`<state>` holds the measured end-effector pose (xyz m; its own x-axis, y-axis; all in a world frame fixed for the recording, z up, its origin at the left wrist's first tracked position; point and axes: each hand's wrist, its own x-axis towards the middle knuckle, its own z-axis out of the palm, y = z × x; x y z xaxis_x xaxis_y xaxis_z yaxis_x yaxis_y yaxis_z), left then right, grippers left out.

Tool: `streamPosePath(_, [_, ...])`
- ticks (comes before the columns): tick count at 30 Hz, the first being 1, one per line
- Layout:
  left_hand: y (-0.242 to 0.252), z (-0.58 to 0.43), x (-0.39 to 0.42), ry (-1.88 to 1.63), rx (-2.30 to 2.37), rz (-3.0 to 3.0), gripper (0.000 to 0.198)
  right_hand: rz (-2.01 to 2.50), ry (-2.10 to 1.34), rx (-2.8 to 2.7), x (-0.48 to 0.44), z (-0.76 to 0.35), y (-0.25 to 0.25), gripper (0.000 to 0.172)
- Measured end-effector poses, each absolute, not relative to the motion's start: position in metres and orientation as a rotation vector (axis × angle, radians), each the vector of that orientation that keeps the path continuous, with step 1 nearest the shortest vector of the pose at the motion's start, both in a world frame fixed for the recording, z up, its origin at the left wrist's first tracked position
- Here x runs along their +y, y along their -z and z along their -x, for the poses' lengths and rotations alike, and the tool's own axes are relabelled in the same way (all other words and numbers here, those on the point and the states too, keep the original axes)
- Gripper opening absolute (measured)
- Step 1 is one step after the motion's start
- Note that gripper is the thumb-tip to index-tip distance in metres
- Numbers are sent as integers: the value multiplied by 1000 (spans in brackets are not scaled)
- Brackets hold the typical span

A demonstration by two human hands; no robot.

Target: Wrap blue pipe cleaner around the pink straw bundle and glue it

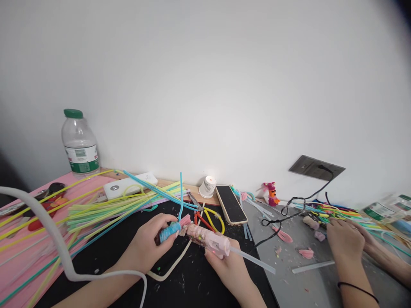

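Note:
My left hand is closed around a small craft piece wound from blue and pink pipe cleaner, with one blue stem sticking straight up. My right hand grips a pink hot glue gun. Its nozzle points left and touches the pink end of the craft piece. A clear glue stick juts out of the gun's back toward the right. Both hands work over a black mat.
A fan of coloured pipe cleaners covers the left side. A water bottle, power bank, phone, pliers with yellow and red handles and a white cable lie around. Another person's hands handle pipe cleaners at right.

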<state>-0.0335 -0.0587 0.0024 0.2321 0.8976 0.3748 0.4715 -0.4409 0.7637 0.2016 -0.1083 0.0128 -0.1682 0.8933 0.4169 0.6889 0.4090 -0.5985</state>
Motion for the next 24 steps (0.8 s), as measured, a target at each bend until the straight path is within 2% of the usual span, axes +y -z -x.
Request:
streamPosePath(9, [0,35,-59,-1082,1215,-2157,17,1353,-385,-1942,-107,-199,-17,21])
streamPosePath(24, [2,35,-60,-1000,1256,-2368,20,1410,-409,-1938,-105,-198,-8,11])
